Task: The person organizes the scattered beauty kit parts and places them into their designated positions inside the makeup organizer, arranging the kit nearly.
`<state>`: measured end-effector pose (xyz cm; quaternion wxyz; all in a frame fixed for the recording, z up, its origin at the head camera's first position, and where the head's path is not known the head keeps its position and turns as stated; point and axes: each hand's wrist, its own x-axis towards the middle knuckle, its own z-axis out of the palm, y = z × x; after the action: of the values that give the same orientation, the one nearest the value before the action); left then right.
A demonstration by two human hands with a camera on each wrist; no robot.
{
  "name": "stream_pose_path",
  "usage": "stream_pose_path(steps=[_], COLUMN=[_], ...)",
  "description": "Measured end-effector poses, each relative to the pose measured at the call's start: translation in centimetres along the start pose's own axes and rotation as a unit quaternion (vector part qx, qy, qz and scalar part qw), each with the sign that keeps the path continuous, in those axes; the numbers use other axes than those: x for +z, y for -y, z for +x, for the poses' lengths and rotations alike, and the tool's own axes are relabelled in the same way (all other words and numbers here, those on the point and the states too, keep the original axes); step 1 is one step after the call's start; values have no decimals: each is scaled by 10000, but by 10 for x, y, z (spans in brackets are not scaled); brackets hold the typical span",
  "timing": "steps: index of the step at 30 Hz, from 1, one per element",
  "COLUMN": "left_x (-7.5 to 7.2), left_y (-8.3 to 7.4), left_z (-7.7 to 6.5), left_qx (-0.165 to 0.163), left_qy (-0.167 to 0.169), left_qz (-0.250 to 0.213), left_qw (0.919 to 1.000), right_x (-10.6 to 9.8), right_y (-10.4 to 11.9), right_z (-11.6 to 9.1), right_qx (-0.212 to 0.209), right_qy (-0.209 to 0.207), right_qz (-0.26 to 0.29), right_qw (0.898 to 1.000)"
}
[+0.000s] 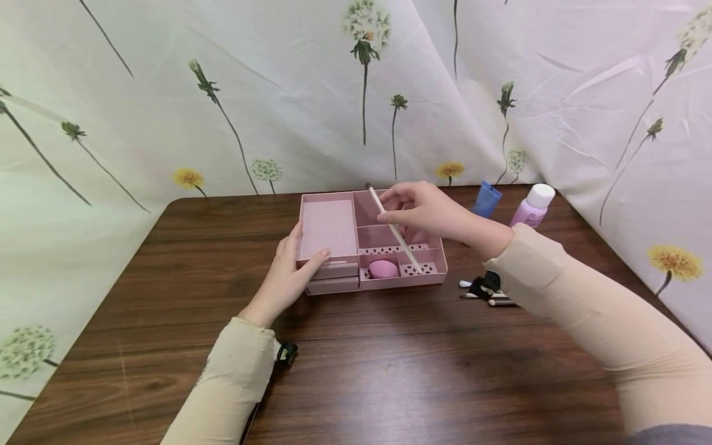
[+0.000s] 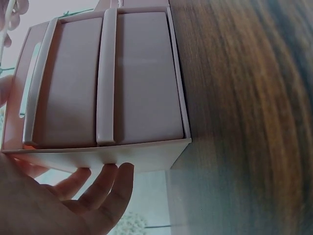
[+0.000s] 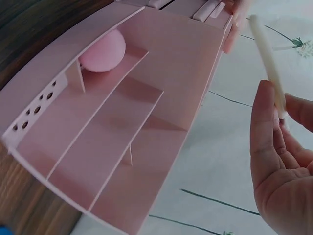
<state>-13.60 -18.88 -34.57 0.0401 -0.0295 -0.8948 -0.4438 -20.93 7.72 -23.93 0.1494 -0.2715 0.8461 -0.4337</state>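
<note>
Right hand (image 1: 419, 207) pinched a pale slim stick (image 1: 402, 241) between thumb and fingers, slanted, dark tip up and back. Left hand (image 1: 286, 262) gripped the left end of the pink box (image 1: 328, 225): thumb over the front top edge, fingers along the outer side wall.

Stick was over the right, compartmented half of the box. Lower end lined up with the perforated insert (image 1: 428, 269) in the front right compartment; couldn't tell if it touched. Right wrist view had visible space between stick and walls.

Pink egg-shaped sponge (image 1: 383, 269) took the next compartment left, behind the front lip, one thin divider between. Two drawers (image 2: 146, 73) were pushed in, left front.

Box's back edge nearly lined up with the table's rear edge in head view, cloth backdrop (image 1: 311, 93) right behind: little room there. Most room was left and front: table (image 1: 222, 247) ran well past the box both ways. Right was tighter: brushes (image 1: 503, 303) and a black item (image 1: 485, 287) near the box's front right corner, partly under the forearm; blue tube (image 1: 486, 199) and capped bottle (image 1: 531, 207) by the rear right.
</note>
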Motion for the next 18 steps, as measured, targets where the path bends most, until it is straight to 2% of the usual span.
stream_pose_path(steps=[8, 18], left_x=[-1, -1], left_y=[1, 0], left_z=[0, 0], left_qx=[-33, -9], left_qy=[5, -12], left_qz=[12, -21], left_qw=[10000, 10000], right_x=[15, 38], right_y=[-4, -15], right_z=[27, 60], right_qx=[319, 871], right_qy=[100, -175], right_qz=[975, 1855], right_qw=[9947, 9786])
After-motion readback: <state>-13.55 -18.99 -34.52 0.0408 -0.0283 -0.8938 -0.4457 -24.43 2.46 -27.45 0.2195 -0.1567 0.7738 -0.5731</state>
